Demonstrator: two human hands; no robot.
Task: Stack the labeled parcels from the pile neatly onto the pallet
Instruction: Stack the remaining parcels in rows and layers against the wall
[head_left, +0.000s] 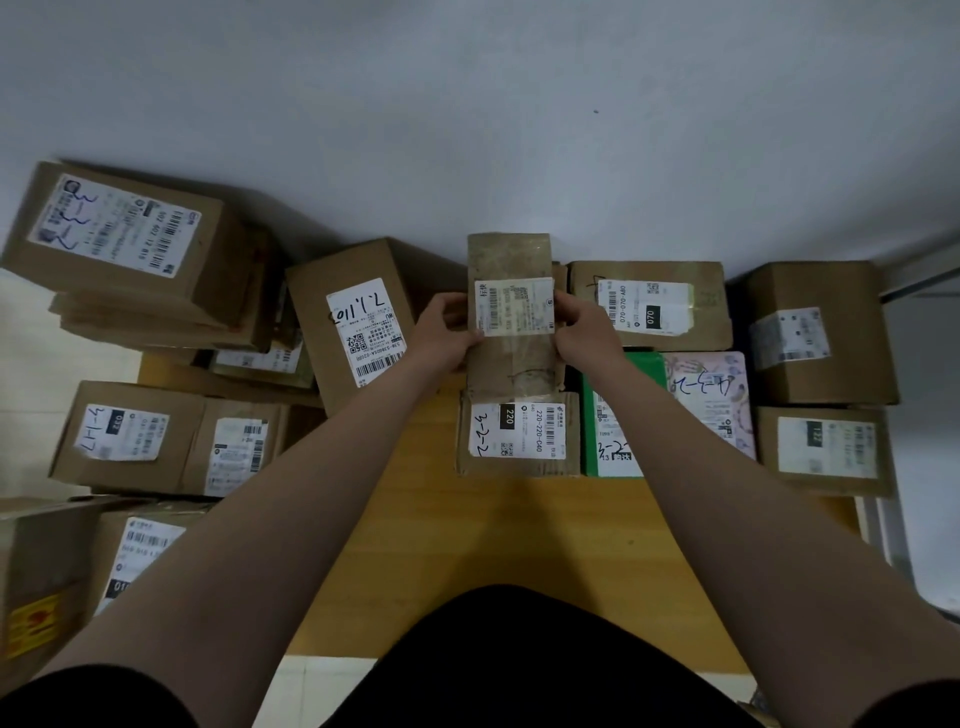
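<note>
- The left hand (444, 332) grips the left edge of a narrow brown parcel (511, 260), fingers (457, 304) clamped on its side at the height of its white label.
- The right hand (584, 325) holds the opposite edge at the same height, fingers (569, 306) clamped on the parcel's right side.
- The parcel sits between the two hands, long axis pointing away from the person, label up, its far end close to the grey wall (467, 104).
- Its near end overlaps a box marked 220 (519, 434), which lies on the wooden pallet (519, 545); whether they touch is unclear.
- To the right of the held parcel a box marked 070 (649, 306) stands by the wall, with a green box (618, 415) and a pink patterned box (711, 400) in front of it.
- Further right, two more brown boxes (821, 332) sit one behind the other.
- To the left, a tilted box (358, 322) leans just beside the left hand, and beyond it lies the pile (130, 244) of labelled boxes, reaching the near left corner.
</note>
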